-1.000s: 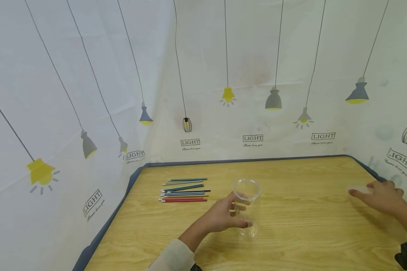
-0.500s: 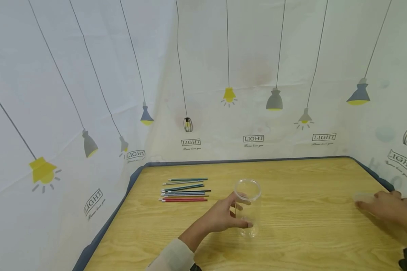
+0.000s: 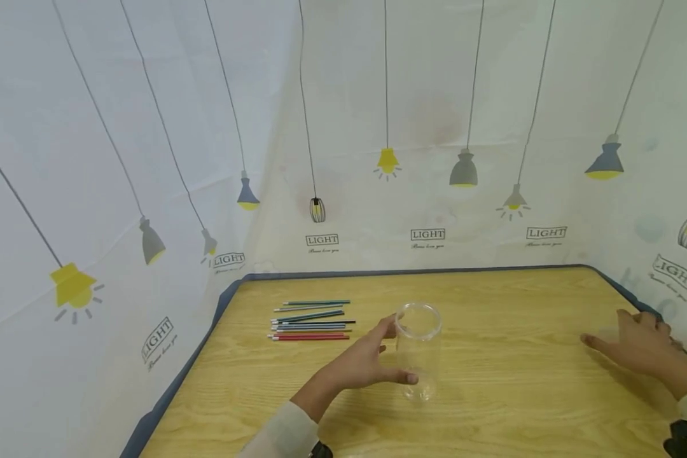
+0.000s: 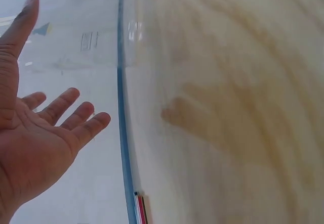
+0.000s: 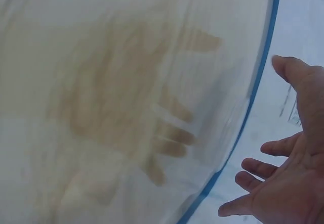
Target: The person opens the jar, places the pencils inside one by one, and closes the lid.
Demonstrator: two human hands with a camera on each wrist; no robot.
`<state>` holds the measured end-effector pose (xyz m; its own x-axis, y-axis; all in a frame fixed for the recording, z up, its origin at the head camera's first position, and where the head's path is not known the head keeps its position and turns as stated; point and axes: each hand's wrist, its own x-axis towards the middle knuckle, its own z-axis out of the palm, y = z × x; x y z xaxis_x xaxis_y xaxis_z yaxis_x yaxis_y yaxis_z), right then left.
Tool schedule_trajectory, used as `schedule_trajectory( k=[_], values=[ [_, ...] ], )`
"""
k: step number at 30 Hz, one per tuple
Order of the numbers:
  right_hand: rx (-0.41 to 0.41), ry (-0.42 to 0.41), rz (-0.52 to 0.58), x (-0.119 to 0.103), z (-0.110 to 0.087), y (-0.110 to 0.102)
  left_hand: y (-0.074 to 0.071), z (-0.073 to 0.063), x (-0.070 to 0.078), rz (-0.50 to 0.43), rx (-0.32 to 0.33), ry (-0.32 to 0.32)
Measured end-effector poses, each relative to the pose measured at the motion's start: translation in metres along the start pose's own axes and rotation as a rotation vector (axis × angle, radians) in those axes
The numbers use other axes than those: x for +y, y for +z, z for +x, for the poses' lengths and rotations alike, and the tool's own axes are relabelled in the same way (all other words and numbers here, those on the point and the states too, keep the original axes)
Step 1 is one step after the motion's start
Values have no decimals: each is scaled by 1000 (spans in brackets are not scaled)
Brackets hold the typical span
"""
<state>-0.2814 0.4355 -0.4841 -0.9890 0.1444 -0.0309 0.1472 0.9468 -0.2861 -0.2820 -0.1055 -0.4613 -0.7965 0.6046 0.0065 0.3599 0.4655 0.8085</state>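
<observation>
A: Surface?

B: Yellow wood-grain table (image 3: 521,394), blue edging (image 3: 412,273) along its far side. In the wrist views the tabletop looks paler, with a brown hand shadow (image 5: 116,97) on it.

A: Room?

B: White sheeting (image 3: 355,95) behind and at both sides, creased in places. Printed with hanging lamps in yellow, grey and blue, plus boxed "LIGHT" labels (image 3: 427,235).

A: Position of the clear cup (image 3: 419,356)?

B: Upright on the table, right of centre in the head view. Pencils (image 3: 315,327) lie in a loose row farther left, blue, dark and red, pale ends leftward.

A: Hands?

B: Left hand (image 3: 352,364): fingers extended, thumb well apart, right beside the cup; not gripping it. Contact: cannot tell. Right hand (image 3: 644,346): spread wide over the table's right side, near the edge, well apart from the cup; no grip seen. Both sleeves (image 3: 289,429) pale.
</observation>
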Motion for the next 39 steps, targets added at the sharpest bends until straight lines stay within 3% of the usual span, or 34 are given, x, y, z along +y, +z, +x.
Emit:
schedule_trajectory(
  k=[10,19,28,39],
  values=[
    [20,-197,37,-41,-6,-16,-47,-26,-13,266,-50,-90],
    [73,-354,11,-103,-26,-26,-85,-48,-6,441,78,-186],
    [62,-445,-25,-154,-40,-31,-100,-57,5,553,108,-213],
    [73,-458,-46,-170,-45,-36,-112,-61,4,551,148,-254]
  ],
)
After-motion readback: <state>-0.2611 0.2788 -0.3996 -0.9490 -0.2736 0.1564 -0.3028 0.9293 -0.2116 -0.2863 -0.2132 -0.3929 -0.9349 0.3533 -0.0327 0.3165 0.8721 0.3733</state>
